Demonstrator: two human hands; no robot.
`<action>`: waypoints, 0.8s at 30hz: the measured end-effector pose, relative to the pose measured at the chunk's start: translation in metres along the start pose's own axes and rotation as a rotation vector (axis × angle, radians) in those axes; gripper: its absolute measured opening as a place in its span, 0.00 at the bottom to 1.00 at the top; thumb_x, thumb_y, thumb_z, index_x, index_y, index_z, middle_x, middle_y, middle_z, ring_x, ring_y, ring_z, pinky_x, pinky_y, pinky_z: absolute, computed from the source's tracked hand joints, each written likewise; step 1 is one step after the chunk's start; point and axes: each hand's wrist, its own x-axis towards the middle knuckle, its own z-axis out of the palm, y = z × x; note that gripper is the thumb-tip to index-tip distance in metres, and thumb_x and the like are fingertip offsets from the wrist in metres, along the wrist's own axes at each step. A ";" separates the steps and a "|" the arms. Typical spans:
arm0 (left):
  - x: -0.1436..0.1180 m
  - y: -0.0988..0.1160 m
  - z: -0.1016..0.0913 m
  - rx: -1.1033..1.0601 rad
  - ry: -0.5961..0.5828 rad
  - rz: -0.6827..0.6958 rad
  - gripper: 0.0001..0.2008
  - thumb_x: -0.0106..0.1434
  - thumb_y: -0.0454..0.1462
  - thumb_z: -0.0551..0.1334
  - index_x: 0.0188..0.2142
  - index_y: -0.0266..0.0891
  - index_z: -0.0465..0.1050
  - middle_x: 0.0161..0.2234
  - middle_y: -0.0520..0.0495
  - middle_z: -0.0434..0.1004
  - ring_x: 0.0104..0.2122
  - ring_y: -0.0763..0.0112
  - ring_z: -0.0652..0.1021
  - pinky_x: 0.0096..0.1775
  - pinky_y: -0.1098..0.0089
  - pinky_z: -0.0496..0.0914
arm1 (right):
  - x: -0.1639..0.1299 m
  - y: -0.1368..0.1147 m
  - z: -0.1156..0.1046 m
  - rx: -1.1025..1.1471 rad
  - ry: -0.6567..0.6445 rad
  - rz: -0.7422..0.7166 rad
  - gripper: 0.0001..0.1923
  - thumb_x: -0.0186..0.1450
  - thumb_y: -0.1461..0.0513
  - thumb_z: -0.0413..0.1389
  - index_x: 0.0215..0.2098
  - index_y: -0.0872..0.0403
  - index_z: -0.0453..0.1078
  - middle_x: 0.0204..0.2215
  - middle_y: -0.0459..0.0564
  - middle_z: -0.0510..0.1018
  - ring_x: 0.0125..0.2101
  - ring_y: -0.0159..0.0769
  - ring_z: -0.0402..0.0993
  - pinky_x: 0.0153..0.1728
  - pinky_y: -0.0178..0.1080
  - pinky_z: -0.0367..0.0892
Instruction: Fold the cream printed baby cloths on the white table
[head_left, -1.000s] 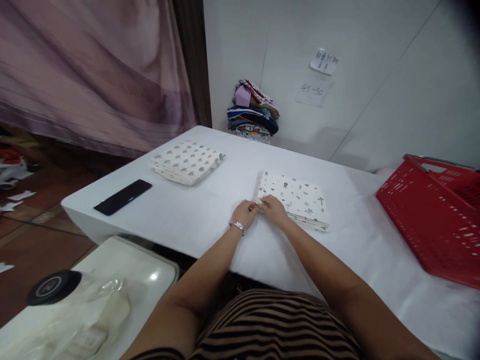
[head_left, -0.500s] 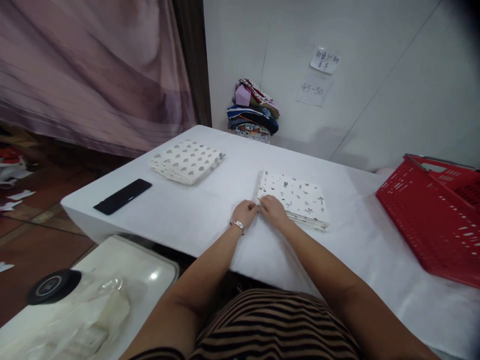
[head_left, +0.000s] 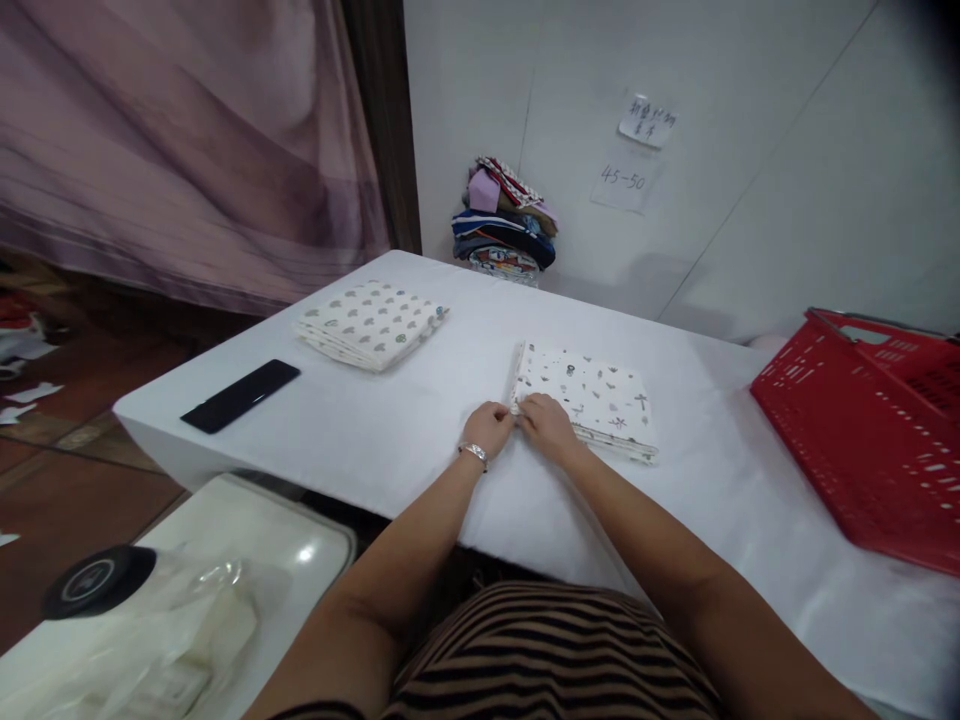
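A folded white cloth with small printed figures [head_left: 592,395] lies flat on the white table [head_left: 420,430]. My left hand [head_left: 487,428], with a bracelet at the wrist, and my right hand [head_left: 547,425] meet at the cloth's near left corner, both pinching its edge with closed fingers. A second folded cloth with a leaf pattern [head_left: 371,322] rests further left, away from both hands.
A black phone [head_left: 240,395] lies near the table's left edge. A red plastic basket [head_left: 870,430] stands at the right. A pile of coloured fabrics [head_left: 504,222] sits at the wall. A white lidded bin with a black cap [head_left: 94,580] is below, front left.
Both hands stay at the cloth's corner, with only slight finger movement. The view has shifted a little to the right.
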 end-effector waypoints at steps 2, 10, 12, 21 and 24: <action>0.000 -0.002 0.000 -0.001 0.006 0.029 0.06 0.57 0.35 0.58 0.30 0.39 0.74 0.32 0.49 0.76 0.34 0.70 0.74 0.39 0.70 0.66 | -0.001 0.000 0.001 -0.005 0.009 0.001 0.08 0.64 0.66 0.49 0.38 0.56 0.69 0.38 0.53 0.71 0.40 0.39 0.63 0.41 0.38 0.57; 0.004 -0.012 0.007 -0.089 0.098 0.156 0.14 0.61 0.41 0.56 0.44 0.39 0.74 0.40 0.47 0.73 0.28 0.75 0.73 0.37 0.71 0.69 | -0.001 -0.004 0.005 -0.019 0.020 0.025 0.10 0.66 0.63 0.48 0.39 0.56 0.70 0.37 0.53 0.72 0.39 0.39 0.63 0.39 0.39 0.56; 0.004 -0.012 0.008 -0.088 0.065 0.209 0.16 0.62 0.41 0.56 0.46 0.42 0.73 0.43 0.47 0.71 0.28 0.76 0.73 0.36 0.72 0.69 | -0.002 -0.006 0.005 -0.017 0.015 0.042 0.10 0.66 0.64 0.49 0.40 0.56 0.70 0.37 0.53 0.72 0.39 0.39 0.63 0.39 0.39 0.57; 0.011 -0.012 0.005 -0.054 0.047 0.209 0.13 0.60 0.40 0.56 0.40 0.43 0.77 0.37 0.49 0.73 0.31 0.72 0.74 0.38 0.71 0.70 | -0.057 0.030 -0.026 0.022 0.103 0.086 0.12 0.64 0.66 0.49 0.45 0.54 0.67 0.42 0.51 0.74 0.45 0.38 0.65 0.47 0.40 0.55; 0.013 -0.012 0.004 -0.066 0.045 0.195 0.13 0.59 0.40 0.56 0.39 0.43 0.77 0.37 0.49 0.73 0.31 0.72 0.74 0.38 0.71 0.70 | -0.100 0.059 -0.043 0.016 0.171 0.164 0.12 0.65 0.65 0.47 0.45 0.53 0.69 0.43 0.52 0.74 0.46 0.37 0.66 0.48 0.41 0.56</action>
